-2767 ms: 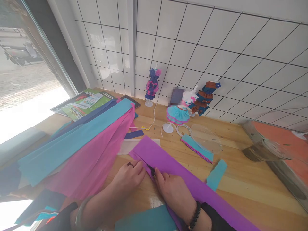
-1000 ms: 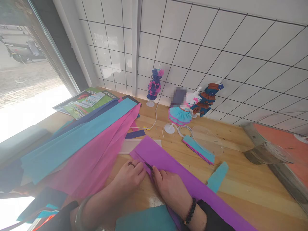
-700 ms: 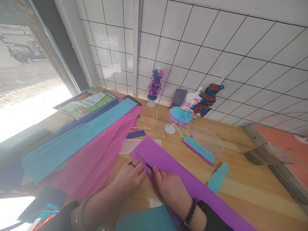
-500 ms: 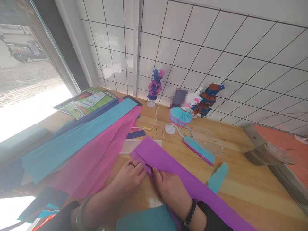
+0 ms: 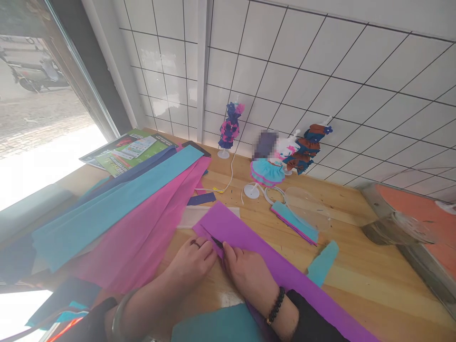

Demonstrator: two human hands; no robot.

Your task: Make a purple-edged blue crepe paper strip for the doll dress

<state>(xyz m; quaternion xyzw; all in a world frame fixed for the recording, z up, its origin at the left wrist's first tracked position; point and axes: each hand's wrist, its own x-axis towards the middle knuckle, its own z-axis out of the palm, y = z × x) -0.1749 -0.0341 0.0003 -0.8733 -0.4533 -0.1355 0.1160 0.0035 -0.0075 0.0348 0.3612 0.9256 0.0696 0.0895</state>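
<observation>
A long strip of purple crepe paper (image 5: 263, 251) runs diagonally over the wooden table. At its near-left edge, my left hand (image 5: 195, 256) pinches the paper between closed fingers. Small dark scissors (image 5: 216, 242) are gripped in my right hand (image 5: 249, 275), which rests over the strip's near edge. Their pointed blades lie on the purple paper, beside my left fingertips; the handles are hidden in my palm. Below my wrists lies a teal paper piece (image 5: 217, 325), partly covered by my right arm.
Blue, pink and navy paper sheets (image 5: 117, 197) cover the left side, beside green printed packets (image 5: 131, 152). Small dress stands (image 5: 251, 191) line the tiled wall. Folded blue strips (image 5: 294, 222), a teal scrap (image 5: 322, 263) and a clear container (image 5: 392, 228) are on the right.
My right hand has shifted slightly up and left, and the scissors' blades reach further over the purple paper. The left hand has stayed in place.
</observation>
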